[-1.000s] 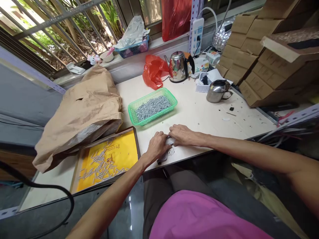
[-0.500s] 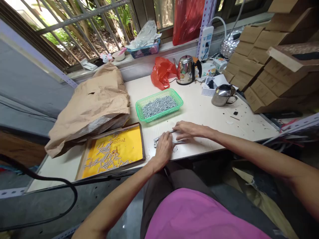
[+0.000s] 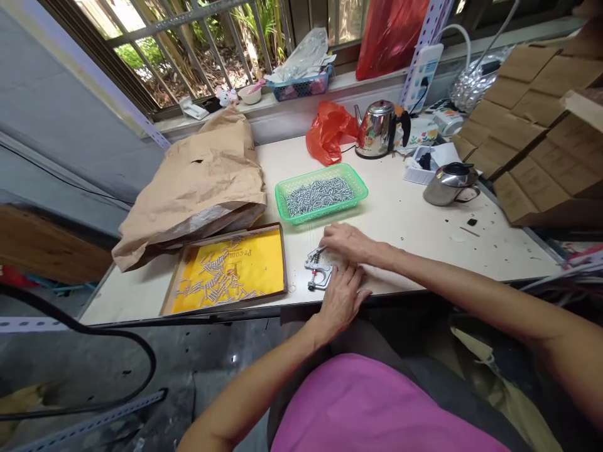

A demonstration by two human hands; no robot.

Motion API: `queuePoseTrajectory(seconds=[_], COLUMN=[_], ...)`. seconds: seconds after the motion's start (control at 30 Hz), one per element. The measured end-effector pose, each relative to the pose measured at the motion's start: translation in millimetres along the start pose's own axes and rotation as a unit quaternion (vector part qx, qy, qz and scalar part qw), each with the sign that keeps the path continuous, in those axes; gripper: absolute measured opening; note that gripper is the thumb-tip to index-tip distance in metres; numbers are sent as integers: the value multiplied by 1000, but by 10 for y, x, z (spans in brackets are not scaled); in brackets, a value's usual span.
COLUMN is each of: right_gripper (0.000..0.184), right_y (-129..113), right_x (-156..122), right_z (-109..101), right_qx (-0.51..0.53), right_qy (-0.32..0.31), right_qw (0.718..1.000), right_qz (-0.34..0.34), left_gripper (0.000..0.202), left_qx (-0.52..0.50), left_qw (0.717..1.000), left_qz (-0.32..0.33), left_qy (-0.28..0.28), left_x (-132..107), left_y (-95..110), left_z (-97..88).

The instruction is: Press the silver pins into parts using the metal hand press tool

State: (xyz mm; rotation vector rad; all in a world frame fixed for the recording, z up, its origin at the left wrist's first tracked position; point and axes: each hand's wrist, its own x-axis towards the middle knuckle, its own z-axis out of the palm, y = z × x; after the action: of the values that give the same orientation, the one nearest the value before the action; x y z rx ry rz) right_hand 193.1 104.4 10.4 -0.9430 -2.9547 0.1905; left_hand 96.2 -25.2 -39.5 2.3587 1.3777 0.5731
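Note:
A silver pair of C-jawed pliers [image 3: 323, 271] lies on the table near its front edge, with its jaw toward the left. It has a coil spring, a small red part and a dark knob. My left hand [image 3: 343, 294] is closed over the lower handle, just right of the jaw. Above it, my right hand [image 3: 347, 242] curls its fingers onto the upper handle near the spring. Both hands hide most of the handles. Behind them, a green plastic basket [image 3: 362, 193] holds many small metal pins. More pins lie scattered in a shallow tray [image 3: 284, 267] with a yellow lining.
A crumpled brown paper sack [image 3: 211, 166] lies at the left behind the tray. Farther back are a red plastic bag [image 3: 330, 129] and a steel kettle [image 3: 374, 135]. A steel pot [image 3: 447, 185] stands at the right, by stacked cardboard boxes [image 3: 518, 135]. Small scraps lie nearby.
My left hand has shifted right, off the pliers' head and onto the handle, uncovering the jaw and spring. My right hand stays at the upper handle. The whole view has swung left.

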Motion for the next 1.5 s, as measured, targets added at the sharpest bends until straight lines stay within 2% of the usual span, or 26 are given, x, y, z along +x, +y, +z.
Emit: queuePoseTrajectory(seconds=[0.07, 0.13, 0.23, 0.33, 0.4, 0.5, 0.53, 0.6, 0.67, 0.7, 0.77, 0.8, 0.87, 0.93, 1.0, 1.07, 1.17, 1.27, 1.37, 1.43, 1.5], right_gripper=[16, 17, 20, 21, 24, 23, 22, 23, 28, 29, 33, 36, 41, 43, 42, 40, 36, 33, 30, 28, 26], right_y=[-257, -459, -618, -694, -739, -721, -664, -455, -148, 16, 297, 392, 459, 376, 202, 13, -190, -288, -337, -350, -341], right_x=[43, 75, 120, 189, 225, 255, 271, 330, 415, 458, 517, 524, 472, 333, 128, -109, -446, -692, -809, -816, -791], right_z=[-7, 23, 123, 136, -12, -443, -593, -808, -855, -816, -661, -567, -397, -273, -185, -99, 67, 231, 318, 336, 343], right_qx=[4, -8, -2, 97, 187, 249, 239, 206, 171, 152, 91, 64, 40, 57, 99, 138, 161, 155, 135, 117, 94], right_qy=[-28, -53, -46, 12, 103, 282, 338, 422, 447, 425, 325, 283, 250, 246, 227, 185, 126, 60, 18, 7, -10], right_qw=[994, 985, 977, 971, 958, 922, 909, 882, 875, 888, 935, 949, 959, 962, 967, 972, 978, 984, 989, 991, 992], right_qz=[-101, -162, -207, -218, -189, -95, -50, 29, 74, 85, 107, 123, 125, 103, 65, 33, 38, 57, 62, 70, 87], left_gripper=[39, 37, 40, 39, 39, 44, 43, 34, 28, 28, 27, 25, 26, 28, 29, 28, 27, 24, 18, 15, 18], left_qx=[-15, -24, -36, -45, -43, -21, -6, 41, 110, 151, 216, 234, 245, 239, 233, 233, 232, 225, 166, 42, -132], left_qw=[1000, 999, 999, 999, 999, 998, 998, 995, 977, 961, 927, 917, 909, 915, 921, 924, 926, 928, 934, 932, 907], left_qz=[-9, -18, -12, 2, 13, 42, 44, 2, -118, -182, -275, -303, -327, -324, -312, -303, -296, -296, -311, -346, -390], left_qy=[-4, -9, -8, -10, 0, 36, 53, 95, 139, 142, 133, 117, 79, 37, 7, -13, -31, -18, 58, 98, 83], left_x=[-9, -28, -72, -108, -124, -178, -216, -328, -481, -567, -741, -822, -954, -1039, -1081, -1097, -1104, -1067, -912, -742, -556], left_y=[-21, -41, -67, -76, -67, -90, -133, -306, -589, -756, -1087, -1232, -1453, -1583, -1653, -1704, -1777, -1788, -1627, -1398, -1109], left_z=[34, 80, 155, 212, 205, 36, -78, -395, -794, -1001, -1375, -1523, -1715, -1779, -1768, -1743, -1754, -1808, -1802, -1720, -1575])
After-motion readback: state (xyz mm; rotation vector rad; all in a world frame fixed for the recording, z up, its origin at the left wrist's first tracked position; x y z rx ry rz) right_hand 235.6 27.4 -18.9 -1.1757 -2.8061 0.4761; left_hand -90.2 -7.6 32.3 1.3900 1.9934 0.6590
